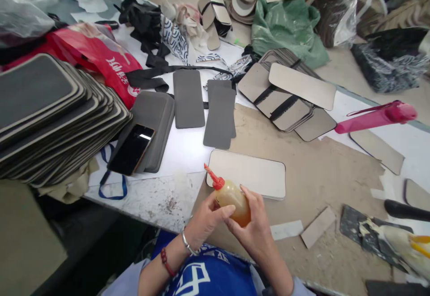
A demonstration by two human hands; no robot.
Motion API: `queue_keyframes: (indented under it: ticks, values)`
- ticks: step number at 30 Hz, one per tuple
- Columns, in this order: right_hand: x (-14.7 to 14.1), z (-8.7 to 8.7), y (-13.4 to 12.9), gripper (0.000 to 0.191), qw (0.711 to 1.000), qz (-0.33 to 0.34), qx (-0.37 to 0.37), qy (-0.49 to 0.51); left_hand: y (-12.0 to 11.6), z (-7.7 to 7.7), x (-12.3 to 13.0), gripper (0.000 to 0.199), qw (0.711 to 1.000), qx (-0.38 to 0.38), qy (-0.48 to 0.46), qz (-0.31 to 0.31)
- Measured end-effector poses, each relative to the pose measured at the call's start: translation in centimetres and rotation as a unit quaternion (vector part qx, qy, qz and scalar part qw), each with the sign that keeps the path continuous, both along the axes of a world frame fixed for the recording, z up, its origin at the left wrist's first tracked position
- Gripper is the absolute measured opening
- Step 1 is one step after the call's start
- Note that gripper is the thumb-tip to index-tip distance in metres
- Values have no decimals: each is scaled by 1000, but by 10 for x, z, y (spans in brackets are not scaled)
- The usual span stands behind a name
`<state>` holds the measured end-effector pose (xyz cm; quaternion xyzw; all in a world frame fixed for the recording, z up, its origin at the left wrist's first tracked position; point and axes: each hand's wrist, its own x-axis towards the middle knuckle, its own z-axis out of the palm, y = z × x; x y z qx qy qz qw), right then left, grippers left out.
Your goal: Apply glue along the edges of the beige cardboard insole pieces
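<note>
Between both hands I hold a glue bottle (pixel 234 199) with a red pointed nozzle (pixel 215 178); amber liquid shows in its lower part. It leans with the nozzle up and to the left. My left hand (pixel 208 219) wraps the bottle's near left side, with its thumb across the front. My right hand (pixel 252 222) grips the right side, fingers closed around it. Just behind the bottle, a pale rounded rectangular board (pixel 255 170) lies flat on the brown work surface (pixel 268 135), its near left part hidden by the bottle and hands.
A tall stack of dark-faced boards (pixel 63 117) stands at left, beside a phone (pixel 131 149) lying on grey pads (pixel 161 126). Grey panels (pixel 189 99) lie behind. Pale boards bound with black straps (pixel 278 99) and a pink bottle (pixel 376 116) are at right. A glue-smeared plate (pixel 352 226) sits near right.
</note>
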<state>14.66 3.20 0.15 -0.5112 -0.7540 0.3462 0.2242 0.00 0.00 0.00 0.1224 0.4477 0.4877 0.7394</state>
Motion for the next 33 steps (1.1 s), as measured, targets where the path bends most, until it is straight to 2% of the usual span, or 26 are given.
queue_keyframes:
  ticks: [3, 7, 11, 14, 16, 18, 20, 23, 25, 27, 30, 33]
  values:
    - [-6, -2, -10, 73, 995, -46, -64, 55, 0, 4, -12, 52, 998, -8, -65, 1]
    - [-21, -3, -20, 75, 962, -183, -168, 116, 3, 1, -19, 57, 995, -15, -92, -22]
    - [-37, 3, -19, 61, 920, -298, -211, 139, 8, -10, -29, 60, 995, -2, -21, -93]
    - [-38, 9, -14, 59, 857, -352, -286, 243, 11, -17, -43, 48, 986, 32, 74, -147]
    - [-34, 12, -12, 60, 816, -365, -337, 296, 13, -20, -53, 40, 978, 10, 150, -148]
    - [-33, 14, -13, 61, 796, -370, -360, 316, 16, -21, -61, 40, 976, -19, 173, -128]
    - [-37, 14, -17, 60, 798, -380, -347, 314, 19, -21, -64, 49, 985, -18, 119, -120]
    - [-47, 10, -24, 60, 826, -384, -305, 278, 25, -19, -60, 59, 994, 13, -20, -109]
    - [-52, 5, -27, 62, 844, -381, -283, 251, 28, -17, -54, 54, 993, 11, -92, -78]
    - [-54, -1, -28, 65, 849, -383, -268, 246, 31, -16, -49, 48, 992, -10, -117, -50]
    - [-52, -7, -27, 60, 824, -392, -284, 293, 33, -15, -41, 46, 995, -17, -97, -36]
    - [-39, -13, -23, 49, 782, -389, -353, 337, 34, -13, -34, 46, 999, 7, -34, -27]
